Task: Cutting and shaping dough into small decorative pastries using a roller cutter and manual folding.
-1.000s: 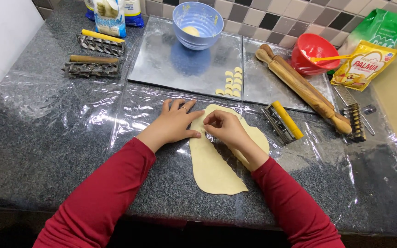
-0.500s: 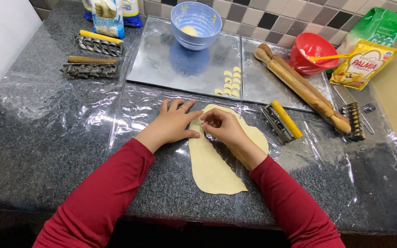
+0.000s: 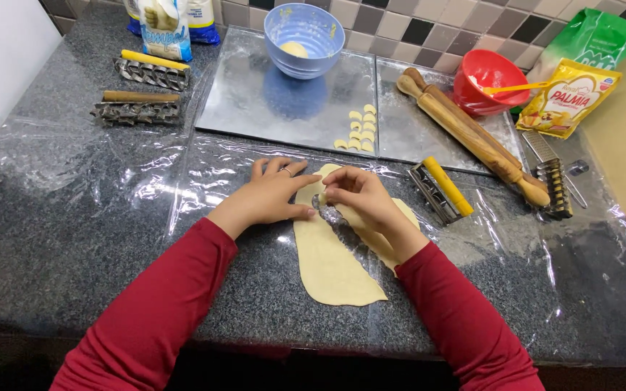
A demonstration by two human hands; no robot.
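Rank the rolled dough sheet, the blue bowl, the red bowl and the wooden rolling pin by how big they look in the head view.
1. Rolled dough sheet, nearest the camera
2. Wooden rolling pin
3. Blue bowl
4. Red bowl, close to the blue one, partly hidden, so unsure

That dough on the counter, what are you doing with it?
A person in red sleeves works a rolled-out dough sheet on a plastic-covered counter. The left hand lies flat at the sheet's edge while the right hand pinches a small bit of dough. Tiny shaped dough pieces sit on a metal tray behind, near a blue bowl and rolling pin.
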